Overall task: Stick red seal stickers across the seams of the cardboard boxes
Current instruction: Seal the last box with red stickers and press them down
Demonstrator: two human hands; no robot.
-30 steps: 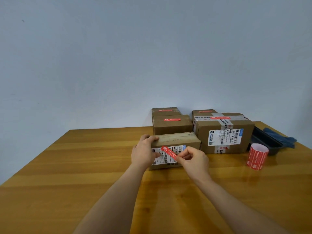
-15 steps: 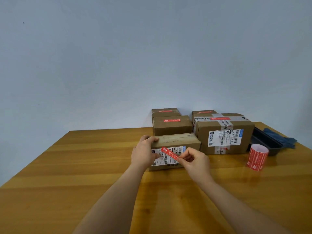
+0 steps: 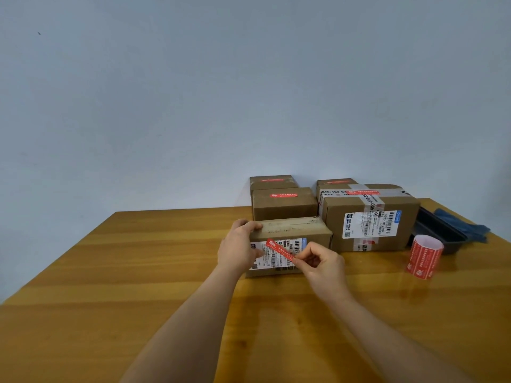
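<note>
A small cardboard box with a white shipping label on its front lies nearest to me on the wooden table. My left hand grips its left end, thumb on the front and fingers over the top. My right hand pinches one end of a red seal sticker, which slants up to the left in front of the label. Behind stand a box and a farther box, each with a red sticker on top. A big taped box at the right also carries one.
A roll of red stickers stands on the table to the right. Behind it lie a black tray and a blue cloth near the right edge. A plain wall rises behind the boxes.
Almost nothing differs. My right hand with the sticker has shifted very slightly; my left hand stays on the box.
</note>
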